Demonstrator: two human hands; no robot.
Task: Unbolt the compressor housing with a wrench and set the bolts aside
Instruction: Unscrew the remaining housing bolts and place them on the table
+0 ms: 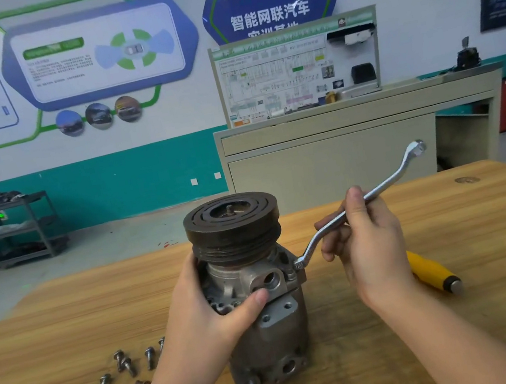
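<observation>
the compressor (255,292) stands upright on the counter (66,323), the left hand (211,312) curled round its housing. the right hand (366,239) pinches the wrench (378,191), whose lower end sits on a bolt at the housing's right side. loose bolts (128,377) lie left of the compressor.

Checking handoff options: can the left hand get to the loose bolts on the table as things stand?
Probably yes, once it lets go. The left hand grips the compressor to steady it; the loose bolts lie on bare table just to its left, with nothing between. The right hand holds the wrench.
</observation>
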